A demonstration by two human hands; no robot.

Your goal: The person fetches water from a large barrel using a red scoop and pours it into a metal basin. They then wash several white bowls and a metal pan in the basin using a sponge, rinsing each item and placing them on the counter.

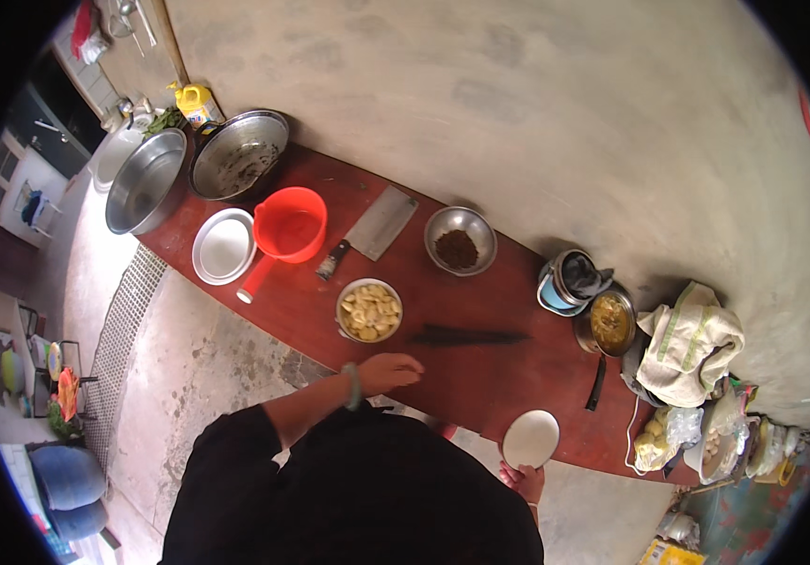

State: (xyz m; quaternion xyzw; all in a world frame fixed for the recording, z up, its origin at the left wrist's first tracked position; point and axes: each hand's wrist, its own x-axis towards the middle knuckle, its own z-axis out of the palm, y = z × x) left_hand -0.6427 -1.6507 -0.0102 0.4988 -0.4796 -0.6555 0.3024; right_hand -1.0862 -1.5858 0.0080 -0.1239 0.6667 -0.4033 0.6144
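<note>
My left hand (387, 373), with a pale green bangle at the wrist, hovers near the front edge of the red table (447, 395). It holds nothing, and its fingers are stretched out to the right. Just beyond it stands a white bowl (339, 316) filled with pale yellow chopped pieces (372, 311). Several dark chopsticks (472, 334) lie to the right of that bowl. Low at the right, my right hand (526, 482) grips the rim of a white bowl or dish (531, 439), tilted at the table's edge.
A cleaver (382, 223), a red dipper (292, 224), white bowls (223, 247), a wok (239, 159) and a metal basin (147, 182) occupy the left. A metal bowl (433, 229) holds dark red seasoning. Rightward stand a bucket (553, 291), a saucepan of food (594, 406) and a cloth (687, 346).
</note>
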